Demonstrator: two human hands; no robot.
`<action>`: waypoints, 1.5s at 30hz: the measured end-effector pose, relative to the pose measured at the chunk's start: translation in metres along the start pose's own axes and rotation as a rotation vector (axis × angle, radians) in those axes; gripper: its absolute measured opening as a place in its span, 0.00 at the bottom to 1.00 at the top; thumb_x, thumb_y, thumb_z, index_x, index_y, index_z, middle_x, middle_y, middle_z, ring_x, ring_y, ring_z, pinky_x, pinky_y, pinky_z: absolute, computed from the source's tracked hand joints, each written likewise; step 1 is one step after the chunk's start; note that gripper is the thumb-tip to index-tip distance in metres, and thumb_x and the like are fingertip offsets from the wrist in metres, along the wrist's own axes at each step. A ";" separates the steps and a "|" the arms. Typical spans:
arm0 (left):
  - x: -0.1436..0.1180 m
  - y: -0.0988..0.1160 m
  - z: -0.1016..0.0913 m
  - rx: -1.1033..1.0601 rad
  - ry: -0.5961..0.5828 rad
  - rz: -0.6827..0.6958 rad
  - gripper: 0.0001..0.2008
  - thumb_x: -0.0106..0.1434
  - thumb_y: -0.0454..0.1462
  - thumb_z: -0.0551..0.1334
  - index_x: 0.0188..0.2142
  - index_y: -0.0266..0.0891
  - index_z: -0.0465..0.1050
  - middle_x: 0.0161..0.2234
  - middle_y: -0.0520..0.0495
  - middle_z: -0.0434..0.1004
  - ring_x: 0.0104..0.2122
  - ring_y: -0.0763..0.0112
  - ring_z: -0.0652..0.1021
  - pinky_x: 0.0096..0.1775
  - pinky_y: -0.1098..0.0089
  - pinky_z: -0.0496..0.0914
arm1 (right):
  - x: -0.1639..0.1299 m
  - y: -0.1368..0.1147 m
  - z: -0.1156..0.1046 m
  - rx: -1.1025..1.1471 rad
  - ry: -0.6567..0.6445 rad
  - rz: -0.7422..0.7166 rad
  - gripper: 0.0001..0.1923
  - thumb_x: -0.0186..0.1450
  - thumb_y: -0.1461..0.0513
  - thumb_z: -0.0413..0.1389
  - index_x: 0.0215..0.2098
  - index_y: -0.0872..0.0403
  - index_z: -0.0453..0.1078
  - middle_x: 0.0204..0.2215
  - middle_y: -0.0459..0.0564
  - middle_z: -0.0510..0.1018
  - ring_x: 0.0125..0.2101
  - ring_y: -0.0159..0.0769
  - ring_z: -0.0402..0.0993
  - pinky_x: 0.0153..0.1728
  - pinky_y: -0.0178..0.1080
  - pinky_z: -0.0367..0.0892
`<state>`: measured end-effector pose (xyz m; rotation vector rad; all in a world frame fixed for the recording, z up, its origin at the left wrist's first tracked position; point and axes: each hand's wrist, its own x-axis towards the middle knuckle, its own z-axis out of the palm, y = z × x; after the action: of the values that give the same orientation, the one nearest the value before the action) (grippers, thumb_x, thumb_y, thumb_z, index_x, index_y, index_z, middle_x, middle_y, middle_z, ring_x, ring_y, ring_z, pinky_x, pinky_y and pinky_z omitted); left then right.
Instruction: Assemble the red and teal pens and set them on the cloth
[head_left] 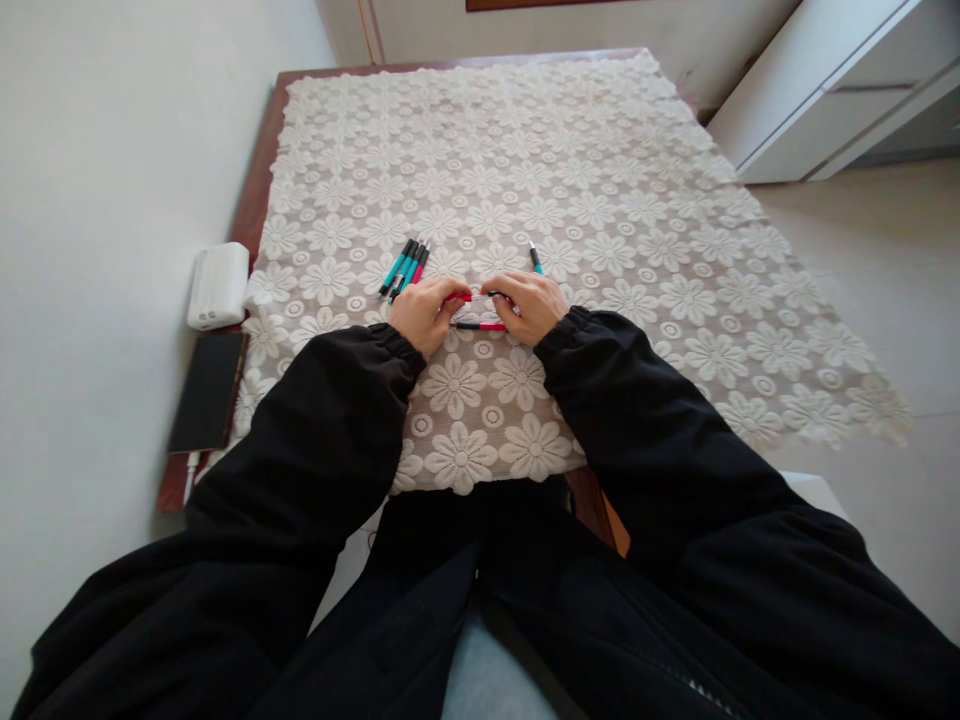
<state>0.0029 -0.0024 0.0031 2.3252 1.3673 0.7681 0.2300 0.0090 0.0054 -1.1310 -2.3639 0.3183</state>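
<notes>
Head view: both hands grip a red pen.

pen bundle left, lone pen right

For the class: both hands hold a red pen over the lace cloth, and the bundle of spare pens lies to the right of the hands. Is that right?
Not quite. The head view shows the bundle of pens to the left of the hands, beyond the left hand. Both hands, the right hand too, hold the red pen over the lace cloth.

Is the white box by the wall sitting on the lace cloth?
No, the white box rests on bare table beside the cloth.
</notes>
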 end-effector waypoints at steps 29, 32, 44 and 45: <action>0.000 0.001 -0.002 0.005 0.049 -0.046 0.16 0.72 0.37 0.53 0.53 0.42 0.76 0.49 0.43 0.82 0.49 0.61 0.79 0.53 0.62 0.72 | 0.000 0.007 0.005 -0.071 0.053 0.134 0.14 0.66 0.65 0.49 0.44 0.51 0.75 0.41 0.53 0.80 0.37 0.44 0.73 0.37 0.42 0.63; 0.001 0.000 -0.002 0.012 0.045 -0.016 0.17 0.73 0.37 0.53 0.53 0.42 0.77 0.49 0.44 0.83 0.50 0.61 0.78 0.55 0.61 0.70 | -0.001 0.007 0.006 -0.068 0.072 0.129 0.14 0.66 0.65 0.49 0.44 0.51 0.75 0.41 0.53 0.80 0.37 0.43 0.73 0.37 0.42 0.63; 0.000 -0.006 0.001 -0.006 0.126 0.063 0.15 0.73 0.37 0.54 0.47 0.43 0.81 0.44 0.45 0.84 0.47 0.62 0.79 0.55 0.60 0.70 | 0.000 0.006 0.004 -0.063 0.037 0.134 0.15 0.66 0.64 0.48 0.44 0.52 0.75 0.41 0.53 0.81 0.36 0.42 0.72 0.36 0.41 0.62; 0.000 -0.005 0.001 -0.012 0.124 0.065 0.15 0.73 0.37 0.54 0.47 0.43 0.81 0.44 0.45 0.84 0.47 0.62 0.79 0.55 0.60 0.70 | 0.000 0.006 0.004 -0.062 0.036 0.131 0.15 0.66 0.65 0.49 0.44 0.52 0.75 0.41 0.53 0.81 0.36 0.42 0.72 0.36 0.41 0.62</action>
<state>-0.0002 0.0004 -0.0005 2.3574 1.3386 0.9521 0.2316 0.0133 -0.0007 -1.3125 -2.2875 0.2692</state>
